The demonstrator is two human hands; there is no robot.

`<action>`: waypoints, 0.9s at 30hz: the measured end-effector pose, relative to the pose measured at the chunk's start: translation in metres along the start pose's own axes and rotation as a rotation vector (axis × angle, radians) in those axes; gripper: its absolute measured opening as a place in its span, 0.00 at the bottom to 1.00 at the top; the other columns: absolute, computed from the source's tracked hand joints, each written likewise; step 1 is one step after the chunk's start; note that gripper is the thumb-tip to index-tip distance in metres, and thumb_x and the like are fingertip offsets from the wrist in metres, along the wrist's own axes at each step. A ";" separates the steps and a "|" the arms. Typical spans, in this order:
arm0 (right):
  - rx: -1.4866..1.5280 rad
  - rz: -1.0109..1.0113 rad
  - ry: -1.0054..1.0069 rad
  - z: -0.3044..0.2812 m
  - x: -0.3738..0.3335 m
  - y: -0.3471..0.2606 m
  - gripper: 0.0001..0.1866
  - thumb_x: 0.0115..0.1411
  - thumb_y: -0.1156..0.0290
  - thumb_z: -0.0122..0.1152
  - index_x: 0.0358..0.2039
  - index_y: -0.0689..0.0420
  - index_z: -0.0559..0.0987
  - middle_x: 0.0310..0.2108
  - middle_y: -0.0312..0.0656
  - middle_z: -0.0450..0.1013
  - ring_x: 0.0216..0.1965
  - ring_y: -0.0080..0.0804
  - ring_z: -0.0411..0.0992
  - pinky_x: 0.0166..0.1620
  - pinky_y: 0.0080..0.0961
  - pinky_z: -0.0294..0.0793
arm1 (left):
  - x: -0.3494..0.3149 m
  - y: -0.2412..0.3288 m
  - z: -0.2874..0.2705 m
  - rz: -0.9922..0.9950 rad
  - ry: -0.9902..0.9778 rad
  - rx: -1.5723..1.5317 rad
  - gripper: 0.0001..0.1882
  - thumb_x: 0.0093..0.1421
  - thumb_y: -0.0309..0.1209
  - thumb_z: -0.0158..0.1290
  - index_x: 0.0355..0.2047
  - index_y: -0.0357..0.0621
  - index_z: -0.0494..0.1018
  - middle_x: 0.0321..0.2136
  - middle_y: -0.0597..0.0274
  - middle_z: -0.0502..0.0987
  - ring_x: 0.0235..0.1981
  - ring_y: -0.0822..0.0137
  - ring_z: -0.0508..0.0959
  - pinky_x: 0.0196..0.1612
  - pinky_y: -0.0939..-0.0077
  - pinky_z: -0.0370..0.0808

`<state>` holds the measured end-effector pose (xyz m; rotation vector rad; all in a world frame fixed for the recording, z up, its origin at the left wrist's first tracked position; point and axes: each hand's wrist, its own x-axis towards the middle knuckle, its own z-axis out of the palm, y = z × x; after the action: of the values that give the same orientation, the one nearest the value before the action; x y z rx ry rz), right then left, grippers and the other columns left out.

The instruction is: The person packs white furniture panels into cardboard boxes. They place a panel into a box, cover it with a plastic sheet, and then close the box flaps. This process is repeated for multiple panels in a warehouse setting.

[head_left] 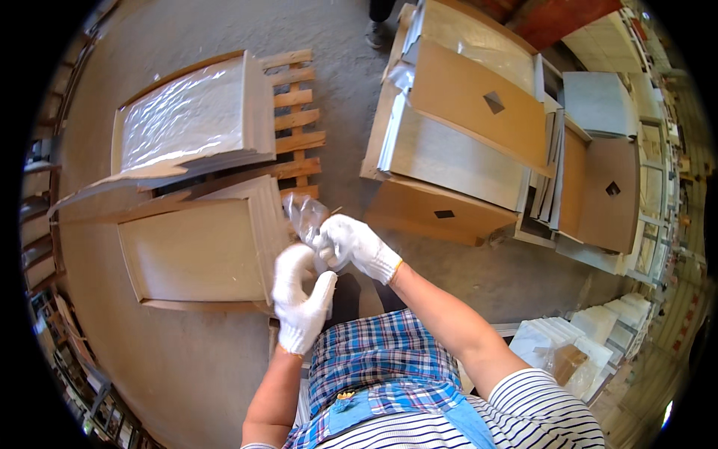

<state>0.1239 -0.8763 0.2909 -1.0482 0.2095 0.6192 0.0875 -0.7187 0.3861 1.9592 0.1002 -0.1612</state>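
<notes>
Both my hands wear white knit gloves and meet in front of my body, beside the nearer box. My right hand (pixel 357 245) is closed, its fingers pinching a crumpled piece of clear plastic film (pixel 305 217). The film bunches up past the fingertips toward the box. Close by on the left, my left hand (pixel 301 303) has its thumb and curved fingers apart, just beside the film's lower end. Left of my hands lies a shallow open cardboard box (pixel 198 254) with a flat pale panel in it.
A film-covered box (pixel 191 112) rests on a wooden pallet (pixel 299 142) at the far left. Stacked panels with brown cardboard sheets (pixel 479 108) stand at the far right. White slabs (pixel 557 344) lean at the lower right. Another person's shoe (pixel 376 34) shows at the top.
</notes>
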 end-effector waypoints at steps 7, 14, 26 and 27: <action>0.343 0.128 -0.076 -0.040 -0.007 -0.071 0.11 0.68 0.64 0.55 0.42 0.58 0.76 0.35 0.36 0.74 0.36 0.24 0.73 0.41 0.22 0.74 | 0.048 -0.047 0.072 -0.329 -0.330 -0.402 0.38 0.49 0.29 0.67 0.61 0.40 0.65 0.45 0.59 0.78 0.41 0.70 0.76 0.48 0.74 0.74; -0.021 0.259 0.164 -0.182 -0.020 -0.075 0.17 0.64 0.65 0.60 0.51 0.59 0.75 0.41 0.35 0.75 0.39 0.22 0.72 0.42 0.22 0.74 | 0.098 -0.128 0.139 0.020 -0.201 0.364 0.12 0.50 0.22 0.51 0.35 0.42 0.78 0.30 0.45 0.79 0.33 0.46 0.79 0.39 0.61 0.76; -0.208 0.429 0.782 -0.448 -0.086 -0.013 0.23 0.62 0.69 0.57 0.56 0.64 0.72 0.37 0.38 0.74 0.31 0.22 0.71 0.31 0.20 0.73 | 0.170 -0.299 0.035 -0.460 -0.274 1.696 0.25 0.66 0.34 0.42 0.64 0.60 0.63 0.55 0.49 0.69 0.56 0.46 0.69 0.55 0.47 0.67; -0.235 0.424 0.807 -0.465 -0.087 -0.015 0.23 0.63 0.68 0.57 0.57 0.63 0.72 0.39 0.39 0.75 0.32 0.23 0.71 0.32 0.21 0.73 | 0.176 -0.292 0.053 -0.488 -0.289 1.667 0.25 0.66 0.34 0.42 0.65 0.61 0.62 0.56 0.49 0.68 0.56 0.45 0.68 0.55 0.47 0.67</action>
<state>0.1203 -1.3135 0.1093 -1.4602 1.1067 0.5746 0.2151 -0.6569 0.0720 3.4780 0.3200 -1.1314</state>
